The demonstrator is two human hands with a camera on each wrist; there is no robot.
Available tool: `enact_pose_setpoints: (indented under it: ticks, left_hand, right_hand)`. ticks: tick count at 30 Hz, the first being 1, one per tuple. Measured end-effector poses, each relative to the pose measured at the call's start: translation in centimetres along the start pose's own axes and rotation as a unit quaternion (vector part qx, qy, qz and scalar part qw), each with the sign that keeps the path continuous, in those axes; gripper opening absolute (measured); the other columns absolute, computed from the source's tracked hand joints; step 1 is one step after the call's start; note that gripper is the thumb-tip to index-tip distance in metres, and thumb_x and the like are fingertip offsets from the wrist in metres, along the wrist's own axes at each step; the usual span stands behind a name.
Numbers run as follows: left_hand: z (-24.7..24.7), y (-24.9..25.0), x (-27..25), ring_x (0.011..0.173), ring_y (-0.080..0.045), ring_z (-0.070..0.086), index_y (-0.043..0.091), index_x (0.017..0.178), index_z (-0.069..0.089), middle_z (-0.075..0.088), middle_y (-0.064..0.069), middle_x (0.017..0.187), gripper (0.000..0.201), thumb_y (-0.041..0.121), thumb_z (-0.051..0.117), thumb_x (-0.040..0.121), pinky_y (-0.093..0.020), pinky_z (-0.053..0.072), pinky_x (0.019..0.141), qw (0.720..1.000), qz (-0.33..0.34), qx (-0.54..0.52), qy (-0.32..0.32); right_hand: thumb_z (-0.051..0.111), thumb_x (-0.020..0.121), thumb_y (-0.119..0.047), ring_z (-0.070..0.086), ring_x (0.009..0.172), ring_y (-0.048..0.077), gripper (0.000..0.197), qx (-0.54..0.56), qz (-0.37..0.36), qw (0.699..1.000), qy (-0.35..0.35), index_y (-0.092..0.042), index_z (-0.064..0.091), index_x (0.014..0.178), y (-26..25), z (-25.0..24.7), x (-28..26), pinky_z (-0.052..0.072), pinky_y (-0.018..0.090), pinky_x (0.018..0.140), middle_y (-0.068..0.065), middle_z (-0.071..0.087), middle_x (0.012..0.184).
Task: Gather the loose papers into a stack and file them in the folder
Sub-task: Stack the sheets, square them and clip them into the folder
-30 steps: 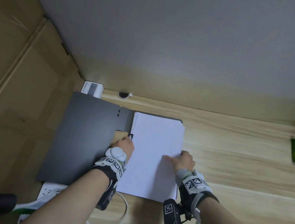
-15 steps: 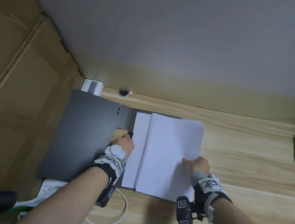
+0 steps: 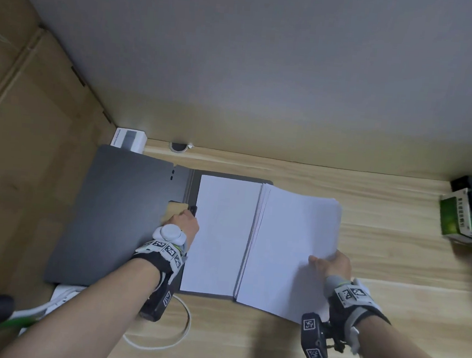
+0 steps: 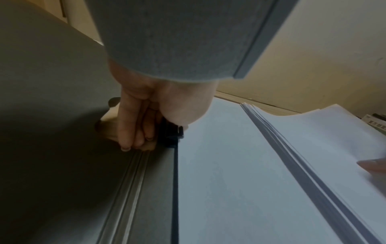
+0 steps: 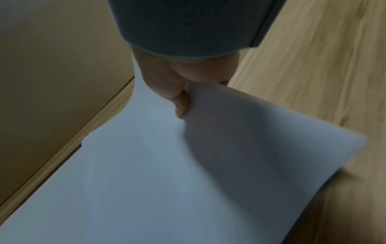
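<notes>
On the wooden counter (image 3: 369, 207) a grey folder (image 3: 118, 211) lies open, one white sheet (image 3: 221, 234) flat on its right half. Left hand (image 3: 182, 222) sits at the spine, fingers (image 4: 133, 128) curled together on the black clip (image 4: 172, 137). Right hand (image 3: 332, 266) pinches the stack (image 3: 289, 246) at its right edge, thumb on top and fingers beneath, the sheets bowed upward and lying half over the folder's right edge.

Dark grey folder (image 3: 118, 211), white papers (image 3: 289, 246), pale wood-grain table (image 3: 396, 221), green box (image 3: 457, 215)
</notes>
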State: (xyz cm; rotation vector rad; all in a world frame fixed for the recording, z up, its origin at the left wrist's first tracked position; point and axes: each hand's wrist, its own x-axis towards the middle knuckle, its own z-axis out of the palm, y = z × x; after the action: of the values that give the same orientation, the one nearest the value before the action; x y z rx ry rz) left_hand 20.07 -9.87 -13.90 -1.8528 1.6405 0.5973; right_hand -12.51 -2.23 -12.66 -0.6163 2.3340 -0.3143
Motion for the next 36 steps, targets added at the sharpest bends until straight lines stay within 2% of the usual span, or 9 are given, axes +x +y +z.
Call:
enact_pose_setpoints:
  ticks: [4,7,12,15,18,21,26,30,36]
  left_hand:
    - [1.1,0.0,0.8,0.084,-0.017,0.06,-0.001,0.108,0.054,0.066,-0.012,0.103,0.023,0.004,0.039,0.093,-0.024,0.011,0.047,0.998,0.003,-0.013,0.063]
    - [-0.7,0.2,-0.2,0.049,-0.008,0.05,0.008,0.071,0.067,0.063,-0.002,0.061,0.018,0.022,0.075,0.064,-0.021,-0.002,0.047,0.997,-0.001,0.04,0.06]
    - [-0.3,-0.7,0.1,0.04,-0.008,0.05,0.013,0.054,0.066,0.051,0.001,0.044,0.018,0.015,0.058,0.07,-0.015,0.017,0.048,0.999,0.019,0.014,0.037]
    - [1.4,-1.6,1.1,0.096,-0.027,0.065,-0.001,0.108,0.063,0.065,-0.014,0.104,0.047,-0.006,0.02,0.09,-0.028,0.043,0.073,0.994,0.032,0.054,0.089]
    - [1.6,-1.5,1.8,0.111,-0.029,0.057,0.001,0.119,0.056,0.056,-0.014,0.122,0.039,-0.003,0.026,0.094,-0.03,0.041,0.082,0.993,0.068,0.01,0.101]
    - [2.2,-1.0,2.0,0.088,-0.019,0.065,-0.002,0.103,0.057,0.064,-0.009,0.101,0.093,-0.02,-0.013,0.045,-0.025,0.039,0.066,0.989,0.068,0.065,0.118]
    - [0.6,-0.2,1.4,0.043,-0.015,0.06,0.004,0.063,0.062,0.06,-0.008,0.05,0.02,0.016,0.075,0.053,-0.011,0.006,0.048,0.995,0.001,0.008,0.097]
    - [1.2,0.0,1.4,0.096,-0.029,0.065,-0.006,0.109,0.051,0.065,-0.017,0.104,0.024,0.01,0.037,0.097,-0.024,0.035,0.058,0.998,0.01,-0.038,0.046]
    - [1.6,-0.1,0.7,0.098,-0.029,0.066,0.001,0.115,0.049,0.068,-0.014,0.106,0.041,0.036,0.033,0.102,-0.031,0.037,0.066,0.992,-0.003,-0.026,0.125]
  right_hand:
    - [0.075,0.071,-0.008,0.065,0.097,0.04,0.035,-0.017,0.015,0.999,0.034,0.0,0.065,0.103,1.5,-1.8,1.2,0.053,0.041,0.083,0.024,0.069,0.104]
    - [0.079,0.06,-0.009,0.057,0.106,0.041,0.058,-0.04,0.006,0.996,0.083,0.0,0.055,0.113,2.7,-2.0,1.9,0.051,0.049,0.089,0.025,0.06,0.116]
    - [0.085,0.065,-0.023,0.034,0.129,0.038,0.089,-0.111,-0.159,0.965,0.178,-0.006,0.04,0.139,0.3,-0.3,0.0,0.032,0.046,0.108,0.02,0.036,0.144]
    - [0.067,0.087,-0.03,0.054,0.108,0.03,0.04,0.012,-0.274,0.958,0.083,-0.013,0.057,0.121,-3.0,2.8,-3.2,0.047,0.044,0.094,0.011,0.057,0.12]
    - [0.051,0.094,-0.044,0.061,0.09,0.027,0.026,0.093,-0.203,0.974,-0.035,-0.022,0.063,0.093,-5.8,5.4,-6.2,0.047,0.035,0.079,0.002,0.067,0.094]
    - [0.059,0.085,-0.058,0.056,0.078,0.028,0.039,0.011,-0.172,0.982,-0.074,-0.021,0.052,0.076,-6.8,6.5,-6.8,0.039,0.032,0.069,-0.001,0.06,0.077]
    - [0.067,0.083,-0.04,0.056,0.071,0.033,0.042,-0.036,-0.164,0.984,-0.063,-0.009,0.048,0.062,-6.3,6.2,-4.5,0.042,0.035,0.064,0.009,0.057,0.067]
    - [0.064,0.086,-0.033,0.061,0.073,0.032,0.036,0.034,-0.13,0.99,-0.05,-0.002,0.06,0.068,-4.6,5.1,-2.8,0.051,0.039,0.071,0.013,0.062,0.07]
    - [0.064,0.09,-0.023,0.055,0.075,0.024,0.032,0.101,-0.079,0.992,0.002,0.007,0.063,0.08,0.2,0.0,0.1,0.05,0.041,0.075,0.013,0.059,0.076]
